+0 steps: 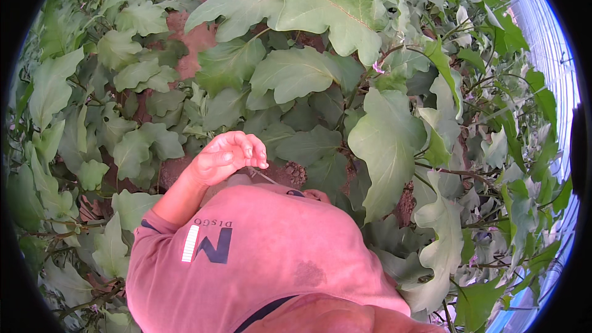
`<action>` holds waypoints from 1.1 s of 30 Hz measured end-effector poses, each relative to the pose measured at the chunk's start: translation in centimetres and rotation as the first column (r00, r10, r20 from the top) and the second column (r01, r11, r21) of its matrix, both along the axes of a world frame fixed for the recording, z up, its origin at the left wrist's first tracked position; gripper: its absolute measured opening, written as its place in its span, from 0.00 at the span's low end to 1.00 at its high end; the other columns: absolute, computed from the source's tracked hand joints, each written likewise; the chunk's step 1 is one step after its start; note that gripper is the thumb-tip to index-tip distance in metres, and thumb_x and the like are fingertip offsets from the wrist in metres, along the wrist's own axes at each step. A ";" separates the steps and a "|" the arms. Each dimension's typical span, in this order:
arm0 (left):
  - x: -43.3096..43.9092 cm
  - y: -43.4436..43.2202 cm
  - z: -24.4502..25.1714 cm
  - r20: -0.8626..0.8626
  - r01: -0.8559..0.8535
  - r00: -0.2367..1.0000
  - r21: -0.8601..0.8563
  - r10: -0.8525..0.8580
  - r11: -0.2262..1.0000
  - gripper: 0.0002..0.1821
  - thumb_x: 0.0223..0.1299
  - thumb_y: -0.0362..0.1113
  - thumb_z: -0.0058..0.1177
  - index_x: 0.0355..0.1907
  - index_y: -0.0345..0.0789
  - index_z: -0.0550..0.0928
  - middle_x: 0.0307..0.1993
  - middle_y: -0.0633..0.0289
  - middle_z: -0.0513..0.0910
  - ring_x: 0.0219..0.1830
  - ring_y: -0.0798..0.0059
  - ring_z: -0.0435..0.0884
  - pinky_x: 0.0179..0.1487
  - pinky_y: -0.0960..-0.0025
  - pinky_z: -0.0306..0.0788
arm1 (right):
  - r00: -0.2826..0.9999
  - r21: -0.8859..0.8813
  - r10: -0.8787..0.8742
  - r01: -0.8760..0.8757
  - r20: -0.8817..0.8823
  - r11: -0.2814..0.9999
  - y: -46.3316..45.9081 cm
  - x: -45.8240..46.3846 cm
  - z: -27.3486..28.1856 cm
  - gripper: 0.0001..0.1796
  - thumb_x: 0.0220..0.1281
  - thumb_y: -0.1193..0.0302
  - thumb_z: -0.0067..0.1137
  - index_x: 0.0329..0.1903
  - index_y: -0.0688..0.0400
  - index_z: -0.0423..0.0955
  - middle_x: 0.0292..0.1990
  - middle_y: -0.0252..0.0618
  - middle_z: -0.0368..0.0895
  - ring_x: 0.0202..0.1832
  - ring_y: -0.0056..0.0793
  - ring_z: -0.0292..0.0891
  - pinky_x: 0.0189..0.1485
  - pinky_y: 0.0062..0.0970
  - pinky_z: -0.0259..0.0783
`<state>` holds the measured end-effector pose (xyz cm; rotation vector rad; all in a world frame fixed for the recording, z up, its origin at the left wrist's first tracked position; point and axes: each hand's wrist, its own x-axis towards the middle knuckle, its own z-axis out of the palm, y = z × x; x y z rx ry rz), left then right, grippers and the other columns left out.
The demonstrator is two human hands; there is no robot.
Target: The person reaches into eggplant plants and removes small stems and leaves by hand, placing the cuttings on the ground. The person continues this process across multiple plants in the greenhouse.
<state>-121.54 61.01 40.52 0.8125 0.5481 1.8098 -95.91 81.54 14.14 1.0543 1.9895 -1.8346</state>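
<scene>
My left hand (232, 153) is raised in front of my belly, its fingers loosely curled and the thumb apart from them. I see nothing clearly held in it. A thin pale strand (264, 176) runs just below its fingertips; whether they touch is unclear. Of my right hand (318, 195), only a small part shows past the front of my pink shirt (277, 240), near low leaves, so its grip is hidden. Broad green lobed leaves (296, 74) of eggplant-like plants stand before me, with a small purple flower (378, 67) among them.
Dense foliage surrounds me on both sides, and one large leaf (323, 0) reaches across the top. Reddish-brown soil (189, 46) shows between the plants. Branching stems (455, 172) stretch along the right, beside a pale, ribbed translucent sheet wall (550, 51).
</scene>
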 end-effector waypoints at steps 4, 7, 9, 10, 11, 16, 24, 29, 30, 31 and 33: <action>-13.0 2.7 2.4 -0.578 -0.284 0.785 -0.017 0.222 0.959 0.11 0.54 0.38 0.56 0.36 0.33 0.79 0.46 0.54 0.75 0.50 0.65 0.73 0.58 0.61 0.64 | 1.000 0.069 0.010 -0.009 -0.014 0.998 1.2 -8.7 2.2 0.21 0.61 0.62 0.56 0.49 0.66 0.74 0.39 0.41 0.80 0.41 0.26 0.74 0.44 0.27 0.70; -24.5 9.5 4.7 -0.919 -0.511 0.092 0.288 0.384 0.810 0.13 0.52 0.37 0.58 0.40 0.36 0.79 0.53 0.58 0.74 0.56 0.62 0.70 0.60 0.63 0.62 | 1.000 0.078 0.018 -0.018 0.003 0.997 1.3 -15.5 7.4 0.20 0.61 0.63 0.56 0.50 0.66 0.73 0.39 0.40 0.80 0.41 0.25 0.74 0.44 0.25 0.70; -30.8 14.5 5.3 -0.867 -0.580 -0.405 0.490 0.291 0.651 0.25 0.50 0.40 0.59 0.54 0.42 0.73 0.62 0.55 0.65 0.63 0.55 0.62 0.61 0.57 0.62 | 0.998 -0.008 0.039 -0.038 0.048 0.999 2.2 -19.9 12.3 0.21 0.62 0.64 0.55 0.51 0.66 0.72 0.40 0.41 0.80 0.42 0.25 0.74 0.44 0.25 0.71; -32.6 16.1 4.4 -0.903 -0.633 -0.362 0.421 0.232 0.650 0.30 0.50 0.41 0.59 0.58 0.44 0.69 0.63 0.53 0.62 0.62 0.54 0.63 0.61 0.57 0.63 | 0.993 0.094 0.120 -0.119 -0.002 0.988 2.8 -22.0 15.0 0.20 0.63 0.65 0.55 0.52 0.66 0.72 0.42 0.41 0.80 0.43 0.25 0.75 0.47 0.25 0.71; -34.1 17.7 3.4 -0.949 -0.703 -0.299 0.287 0.096 0.650 0.35 0.50 0.41 0.59 0.63 0.46 0.64 0.64 0.51 0.59 0.62 0.52 0.64 0.60 0.56 0.64 | 0.989 0.115 0.110 -0.098 -0.100 0.989 3.1 -23.9 17.4 0.19 0.64 0.68 0.54 0.53 0.67 0.71 0.43 0.41 0.79 0.44 0.24 0.74 0.50 0.25 0.70; -33.1 18.0 -6.2 -1.000 -0.474 0.009 -0.021 -0.019 0.880 0.45 0.49 0.32 0.57 0.69 0.45 0.50 0.52 0.46 0.67 0.42 0.49 0.78 0.44 0.53 0.73 | 0.950 0.196 0.023 0.040 -0.311 0.980 5.0 -34.2 27.0 0.16 0.65 0.72 0.51 0.53 0.67 0.70 0.44 0.40 0.79 0.46 0.23 0.75 0.51 0.22 0.69; -24.0 17.8 -13.0 -0.974 -0.275 0.218 -0.118 -0.058 0.954 0.42 0.51 0.25 0.45 0.69 0.42 0.46 0.48 0.47 0.69 0.38 0.48 0.77 0.38 0.51 0.73 | 0.854 0.995 0.511 0.084 -0.098 0.051 14.0 -55.7 28.1 0.37 0.49 0.69 0.63 0.62 0.62 0.59 0.60 0.50 0.63 0.61 0.46 0.62 0.65 0.43 0.56; -22.4 17.3 -12.6 -0.954 -0.071 0.253 -0.185 -0.162 0.980 0.40 0.54 0.31 0.47 0.70 0.44 0.47 0.48 0.49 0.70 0.38 0.49 0.77 0.41 0.53 0.72 | 0.985 0.957 0.050 -0.147 0.164 -0.249 18.8 -61.0 25.5 0.34 0.50 0.63 0.61 0.60 0.58 0.61 0.49 0.45 0.74 0.54 0.43 0.69 0.64 0.48 0.54; -22.8 17.1 -12.2 -0.950 -0.034 0.237 -0.217 -0.203 0.975 0.40 0.55 0.32 0.48 0.70 0.44 0.48 0.48 0.49 0.71 0.38 0.49 0.77 0.42 0.53 0.72 | 0.976 0.957 -0.027 -0.216 0.215 -0.193 19.5 -61.2 25.2 0.31 0.50 0.63 0.60 0.58 0.57 0.65 0.45 0.43 0.77 0.51 0.42 0.71 0.63 0.49 0.54; -23.7 17.0 -11.8 -0.952 -0.056 0.271 -0.161 -0.141 0.985 0.37 0.56 0.35 0.50 0.68 0.43 0.53 0.46 0.50 0.72 0.38 0.51 0.78 0.41 0.55 0.72 | 0.961 0.944 -0.030 -0.277 0.277 -0.181 20.1 -61.0 24.8 0.24 0.50 0.63 0.59 0.51 0.57 0.68 0.40 0.41 0.78 0.47 0.41 0.73 0.60 0.48 0.57; -26.8 17.2 -10.9 -0.950 -0.085 0.306 -0.090 -0.060 0.992 0.32 0.56 0.40 0.53 0.65 0.40 0.62 0.42 0.53 0.76 0.37 0.56 0.79 0.41 0.58 0.73 | 0.945 0.927 -0.003 -0.323 0.328 -0.191 20.8 -59.7 23.8 0.12 0.51 0.64 0.57 0.38 0.55 0.74 0.32 0.37 0.79 0.40 0.39 0.76 0.53 0.45 0.63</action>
